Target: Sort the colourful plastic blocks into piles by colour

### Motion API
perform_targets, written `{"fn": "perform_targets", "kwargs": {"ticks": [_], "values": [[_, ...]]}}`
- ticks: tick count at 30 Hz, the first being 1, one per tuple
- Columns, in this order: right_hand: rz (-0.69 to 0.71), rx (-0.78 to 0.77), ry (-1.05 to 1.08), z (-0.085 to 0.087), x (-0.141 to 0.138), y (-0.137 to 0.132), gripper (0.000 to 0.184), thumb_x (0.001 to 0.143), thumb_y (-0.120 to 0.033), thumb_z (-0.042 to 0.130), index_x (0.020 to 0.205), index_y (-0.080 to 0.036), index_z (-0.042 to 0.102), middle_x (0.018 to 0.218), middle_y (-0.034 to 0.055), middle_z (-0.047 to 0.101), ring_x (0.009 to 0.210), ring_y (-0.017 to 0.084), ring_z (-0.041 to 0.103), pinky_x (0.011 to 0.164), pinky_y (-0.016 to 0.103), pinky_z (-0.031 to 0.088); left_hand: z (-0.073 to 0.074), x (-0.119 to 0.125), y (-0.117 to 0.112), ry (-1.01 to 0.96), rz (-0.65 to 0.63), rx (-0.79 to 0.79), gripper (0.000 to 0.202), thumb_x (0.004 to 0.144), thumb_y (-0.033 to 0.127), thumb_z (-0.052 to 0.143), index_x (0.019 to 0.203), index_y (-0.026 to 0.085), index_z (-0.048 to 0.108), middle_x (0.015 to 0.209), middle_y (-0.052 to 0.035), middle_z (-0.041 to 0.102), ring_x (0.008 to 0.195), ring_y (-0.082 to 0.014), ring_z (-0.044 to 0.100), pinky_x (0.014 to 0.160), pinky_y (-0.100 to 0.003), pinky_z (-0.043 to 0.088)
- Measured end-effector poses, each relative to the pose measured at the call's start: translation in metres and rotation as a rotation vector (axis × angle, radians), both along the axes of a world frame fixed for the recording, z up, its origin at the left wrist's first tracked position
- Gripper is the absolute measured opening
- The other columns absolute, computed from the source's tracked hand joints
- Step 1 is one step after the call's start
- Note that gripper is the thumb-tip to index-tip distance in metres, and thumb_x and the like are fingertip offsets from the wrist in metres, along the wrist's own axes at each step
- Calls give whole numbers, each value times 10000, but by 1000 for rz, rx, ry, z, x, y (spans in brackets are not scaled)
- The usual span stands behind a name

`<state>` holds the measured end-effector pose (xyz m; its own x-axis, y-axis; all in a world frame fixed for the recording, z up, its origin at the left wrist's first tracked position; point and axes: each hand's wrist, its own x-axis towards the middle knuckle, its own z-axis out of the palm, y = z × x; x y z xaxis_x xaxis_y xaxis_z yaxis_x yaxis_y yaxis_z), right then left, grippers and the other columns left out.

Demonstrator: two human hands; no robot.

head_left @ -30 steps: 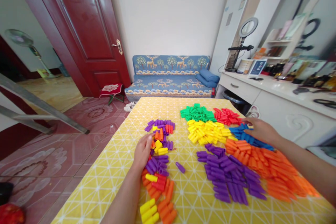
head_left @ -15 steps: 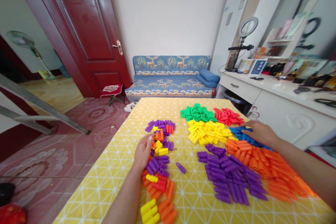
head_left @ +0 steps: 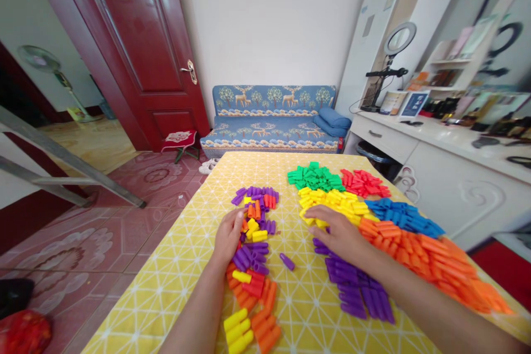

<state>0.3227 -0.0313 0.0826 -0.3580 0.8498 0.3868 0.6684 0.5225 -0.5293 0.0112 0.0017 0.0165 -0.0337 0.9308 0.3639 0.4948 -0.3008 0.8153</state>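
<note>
Small tapered plastic tubes lie sorted by colour in piles on the table. My right hand (head_left: 334, 229) hovers over the near edge of the yellow pile (head_left: 332, 199) and the far end of the purple pile (head_left: 352, 282); thumb and fingers are apart, with nothing visible in them. My left hand (head_left: 228, 235) rests against the left side of a mixed pile (head_left: 251, 257) of purple, orange, yellow and red tubes. Its fingers are loosely extended and partly hidden. One lone purple tube (head_left: 286, 261) lies between the mixed pile and the purple pile.
Green (head_left: 315, 178), red (head_left: 363, 182), blue (head_left: 406, 215) and orange (head_left: 431, 265) piles spread along the right side of the yellow patterned tablecloth (head_left: 182, 287). A white dresser (head_left: 452, 177) stands to the right. Beyond the table is a blue sofa (head_left: 269, 127).
My right hand has come from the blue pile leftward to the yellow and purple piles. My left hand stays beside the mixed pile. The view has shifted slightly.
</note>
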Motion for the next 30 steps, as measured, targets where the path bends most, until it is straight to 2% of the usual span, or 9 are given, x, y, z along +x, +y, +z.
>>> {"fn": "perform_targets", "kwargs": {"ticks": [2, 5, 11, 13, 15, 19, 23, 26, 30], "values": [[59, -14, 4, -6, -43, -3, 343, 788, -176, 594, 1120, -217, 670, 1215, 83, 630, 1151, 227, 571, 1016, 392, 436, 1, 0, -1, -10, -7, -7, 552, 939, 556, 348, 1110, 178, 713, 1206, -103, 682, 1174, -263, 583, 1069, -445, 383], [12, -21, 29, -10, -82, 21, 419, 753, -165, 638, 1171, -201, 650, 1282, 95, 585, 1222, 237, 511, 1073, 400, 376, 3, 0, -2, -38, -14, -32, 544, 942, 549, 356, 1128, 176, 706, 1205, -98, 684, 1166, -262, 590, 1062, -440, 390], [-175, -223, 118, -13, -109, 110, 433, 807, -303, 645, 1208, -141, 627, 1348, 159, 548, 1311, 283, 444, 1119, 424, 295, 7, 1, -1, -109, -22, -13, 503, 940, 528, 397, 1137, 179, 702, 1234, -98, 666, 1200, -249, 569, 1076, -416, 384], [-181, -277, 147, -18, -113, 127, 406, 844, -356, 612, 1180, -131, 647, 1324, 169, 573, 1297, 293, 470, 1111, 428, 304, 7, 1, -1, -122, -18, -4, 494, 937, 522, 410, 1133, 177, 704, 1252, -103, 653, 1211, -247, 560, 1092, -416, 370], [-163, -340, 188, -24, -117, 133, 321, 858, -375, 592, 1064, -155, 702, 1218, 136, 650, 1213, 280, 550, 1068, 408, 361, 7, 1, -1, -122, -16, -1, 491, 934, 520, 416, 1124, 174, 709, 1262, -107, 647, 1221, -248, 553, 1105, -422, 358], [-147, -414, 307, -39, -124, 119, 147, 751, -283, 661, 845, -199, 737, 982, 59, 728, 1012, 257, 646, 953, 392, 452, 4, 1, 0, -115, -18, -6, 503, 932, 526, 413, 1120, 166, 710, 1248, -115, 653, 1217, -252, 556, 1106, -432, 361], [-156, -470, 487, -54, -128, 80, 217, 666, -225, 639, 864, -191, 722, 850, 29, 726, 808, 214, 668, 765, 345, 524, 4, 1, 0, -147, -45, -13, 491, 926, 526, 434, 1132, 171, 704, 1264, -110, 645, 1223, -249, 554, 1112, -427, 356], [-150, -485, 614, -61, -126, 45, 242, 660, -258, 612, 871, -180, 702, 772, 29, 707, 687, 192, 644, 622, 301, 516, 9, 1, -2, -194, -98, 1, 466, 916, 521, 463, 1137, 191, 707, 1297, -105, 622, 1247, -246, 535, 1122, -423, 346], [-160, -460, 722, -66, -122, 8, 281, 671, -331, 623, 901, -184, 690, 790, 39, 689, 649, 181, 616, 600, 301, 500, 16, 1, -7, -149, -181, 14, 387, 866, 520, 551, 974, 219, 769, 1326, -109, 595, 1266, -276, 512, 1128, -460, 334]]}}
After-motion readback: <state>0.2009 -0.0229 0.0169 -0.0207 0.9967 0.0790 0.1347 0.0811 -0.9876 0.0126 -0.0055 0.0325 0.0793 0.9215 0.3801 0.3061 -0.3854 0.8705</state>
